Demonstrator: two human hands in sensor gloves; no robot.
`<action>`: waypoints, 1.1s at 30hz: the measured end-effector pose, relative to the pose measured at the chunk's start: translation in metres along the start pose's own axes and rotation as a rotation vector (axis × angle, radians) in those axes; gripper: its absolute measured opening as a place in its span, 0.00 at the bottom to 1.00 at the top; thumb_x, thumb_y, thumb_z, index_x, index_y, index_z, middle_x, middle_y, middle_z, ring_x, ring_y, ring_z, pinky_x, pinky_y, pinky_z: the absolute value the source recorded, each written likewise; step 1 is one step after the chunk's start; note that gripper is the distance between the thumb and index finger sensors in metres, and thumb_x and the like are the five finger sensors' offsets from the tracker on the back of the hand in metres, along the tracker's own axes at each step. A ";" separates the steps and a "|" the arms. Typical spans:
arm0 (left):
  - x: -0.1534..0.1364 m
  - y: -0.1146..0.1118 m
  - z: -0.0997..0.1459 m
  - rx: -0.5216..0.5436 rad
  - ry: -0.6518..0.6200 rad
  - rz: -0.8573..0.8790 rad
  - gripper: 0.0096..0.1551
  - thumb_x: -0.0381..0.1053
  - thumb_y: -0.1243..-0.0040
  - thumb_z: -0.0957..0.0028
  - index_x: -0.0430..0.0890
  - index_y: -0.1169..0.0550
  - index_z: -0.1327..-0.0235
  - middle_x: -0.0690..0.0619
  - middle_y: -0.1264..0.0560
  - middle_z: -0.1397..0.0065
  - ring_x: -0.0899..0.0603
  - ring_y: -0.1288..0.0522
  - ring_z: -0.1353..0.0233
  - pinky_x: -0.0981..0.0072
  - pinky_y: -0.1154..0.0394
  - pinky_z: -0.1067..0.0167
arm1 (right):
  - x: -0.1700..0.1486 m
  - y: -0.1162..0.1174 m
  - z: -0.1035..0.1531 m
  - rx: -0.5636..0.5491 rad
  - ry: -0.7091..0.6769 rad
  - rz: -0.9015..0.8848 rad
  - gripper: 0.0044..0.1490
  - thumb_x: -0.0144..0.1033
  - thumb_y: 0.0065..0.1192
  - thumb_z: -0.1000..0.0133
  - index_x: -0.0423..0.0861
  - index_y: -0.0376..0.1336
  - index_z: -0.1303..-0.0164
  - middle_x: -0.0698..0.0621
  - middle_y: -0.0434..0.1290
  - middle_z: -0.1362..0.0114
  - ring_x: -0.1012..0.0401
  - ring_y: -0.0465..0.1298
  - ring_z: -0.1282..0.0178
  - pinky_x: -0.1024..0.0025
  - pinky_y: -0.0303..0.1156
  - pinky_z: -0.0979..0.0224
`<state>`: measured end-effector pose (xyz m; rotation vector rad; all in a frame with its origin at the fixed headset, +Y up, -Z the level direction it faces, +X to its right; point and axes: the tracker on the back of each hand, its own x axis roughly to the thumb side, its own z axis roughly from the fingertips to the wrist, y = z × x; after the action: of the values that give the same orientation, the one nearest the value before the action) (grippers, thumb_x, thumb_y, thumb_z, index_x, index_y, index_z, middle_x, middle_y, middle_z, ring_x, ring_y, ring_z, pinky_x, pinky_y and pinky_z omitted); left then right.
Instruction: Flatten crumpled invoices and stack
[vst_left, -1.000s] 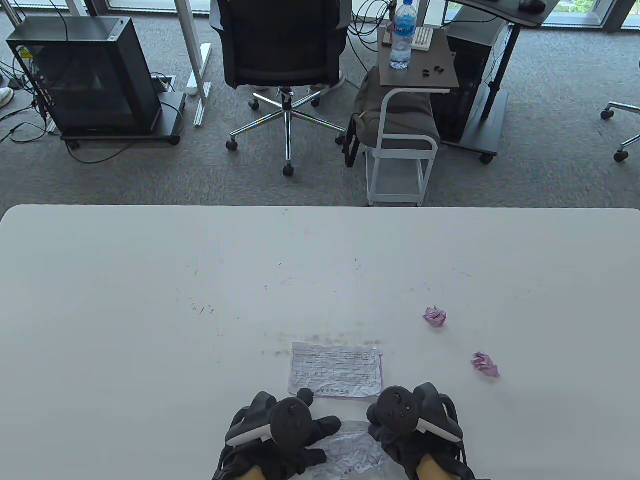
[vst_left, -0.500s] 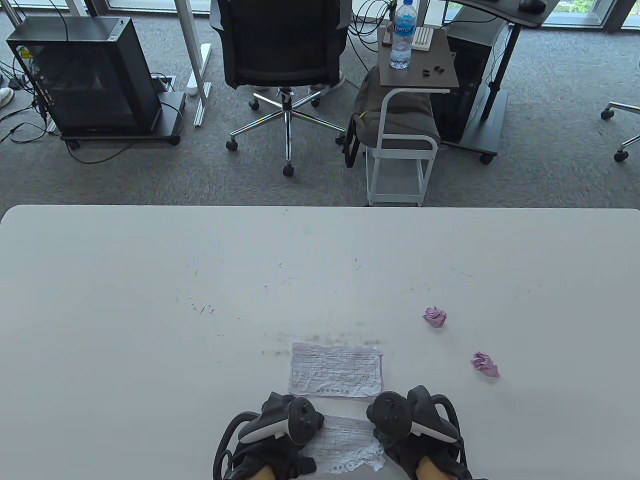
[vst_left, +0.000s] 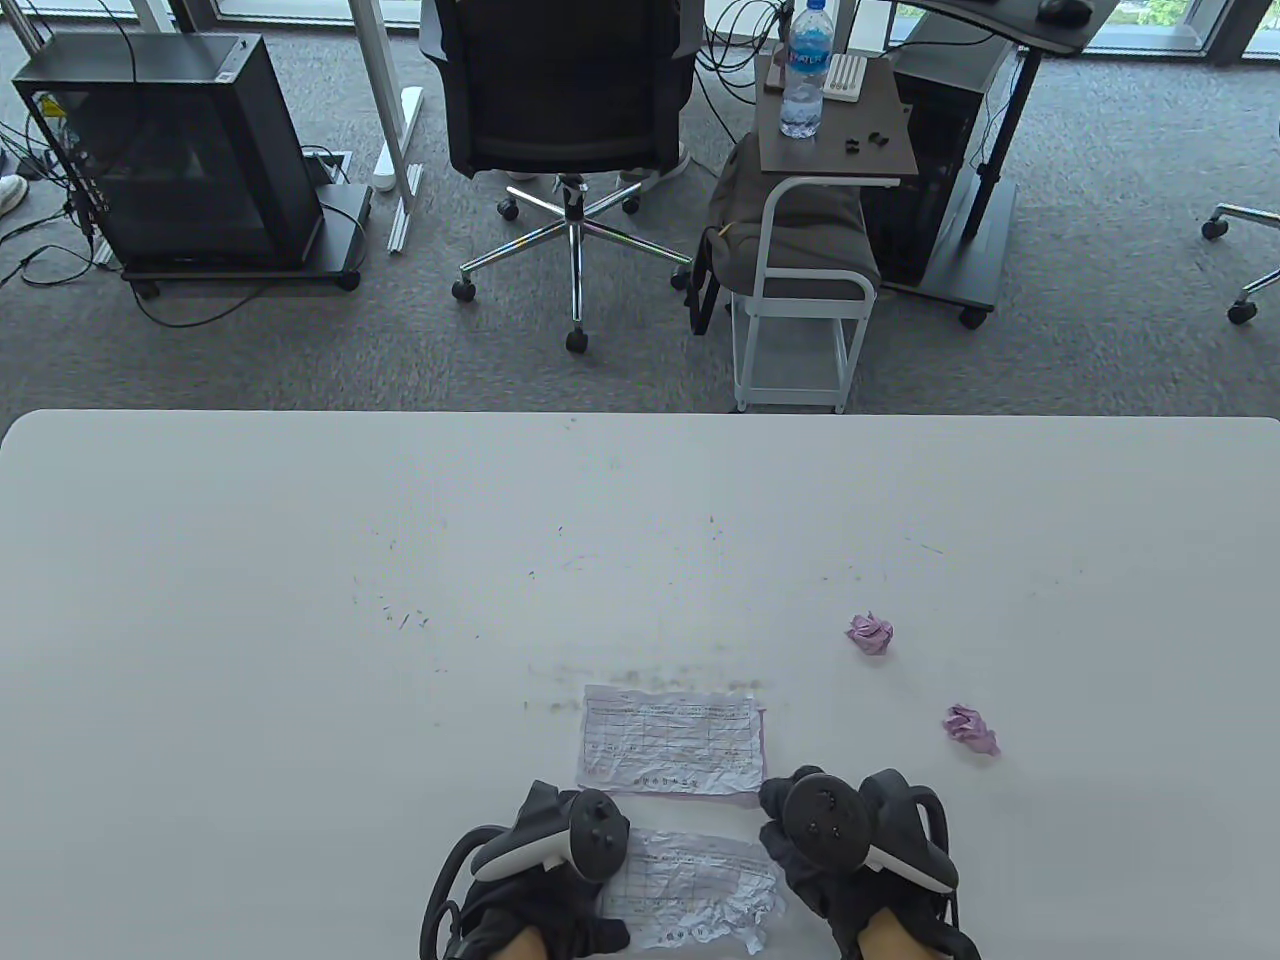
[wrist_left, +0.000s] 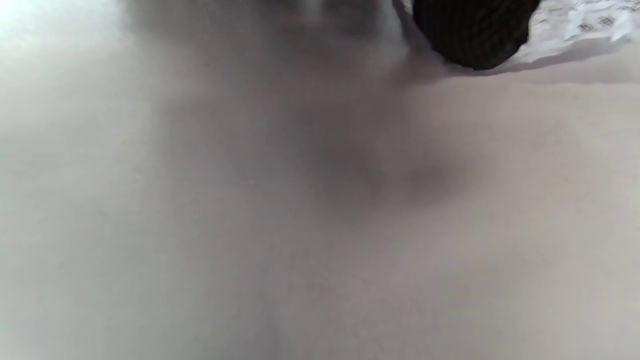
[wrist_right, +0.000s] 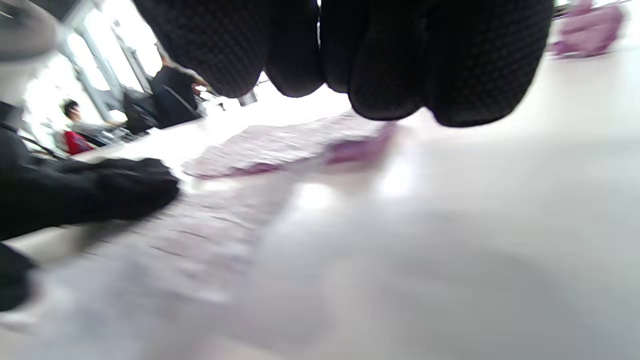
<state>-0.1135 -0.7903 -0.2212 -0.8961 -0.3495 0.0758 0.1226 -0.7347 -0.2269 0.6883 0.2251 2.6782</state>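
The left hand (vst_left: 545, 860) is resting on the left end of the crumpled invoice (vst_left: 695, 890), lying near the table (vst_left: 250, 600) edge, long axis left-right; finger pose cannot be told. The right hand (vst_left: 850, 850) is hovering just right of it, fingers (wrist_right: 390, 60) bunched together; the flattened invoice (vst_left: 672, 740) is lying just beyond.

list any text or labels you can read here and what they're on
Water bottle label: white lettering on blue, too small to read with certainty.
Flattened invoice: printed grid and a text line, too small to read.
Invoice near the hands: printed rows, too crumpled and small to read.
Nothing else carries text.
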 end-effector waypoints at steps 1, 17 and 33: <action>0.000 0.000 0.000 0.001 0.000 0.001 0.53 0.62 0.43 0.42 0.55 0.65 0.25 0.43 0.78 0.27 0.26 0.78 0.26 0.27 0.62 0.34 | 0.012 0.001 -0.001 -0.005 -0.060 -0.014 0.26 0.41 0.63 0.42 0.43 0.63 0.37 0.34 0.62 0.27 0.43 0.72 0.37 0.50 0.77 0.44; 0.001 0.000 0.000 -0.001 0.003 0.007 0.53 0.62 0.43 0.42 0.55 0.65 0.25 0.43 0.78 0.27 0.26 0.78 0.26 0.27 0.62 0.34 | 0.078 0.067 -0.012 0.430 -0.338 0.294 0.27 0.49 0.59 0.40 0.50 0.63 0.34 0.42 0.60 0.22 0.43 0.63 0.29 0.43 0.69 0.33; 0.000 -0.001 0.001 0.001 0.002 0.018 0.53 0.62 0.43 0.42 0.55 0.65 0.25 0.43 0.78 0.27 0.26 0.79 0.26 0.27 0.62 0.34 | 0.041 0.046 -0.012 0.571 -0.040 0.314 0.20 0.55 0.59 0.40 0.51 0.74 0.55 0.49 0.77 0.42 0.49 0.79 0.44 0.46 0.77 0.41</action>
<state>-0.1134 -0.7905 -0.2199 -0.8979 -0.3395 0.0913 0.0689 -0.7620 -0.2086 1.0102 0.9692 2.9021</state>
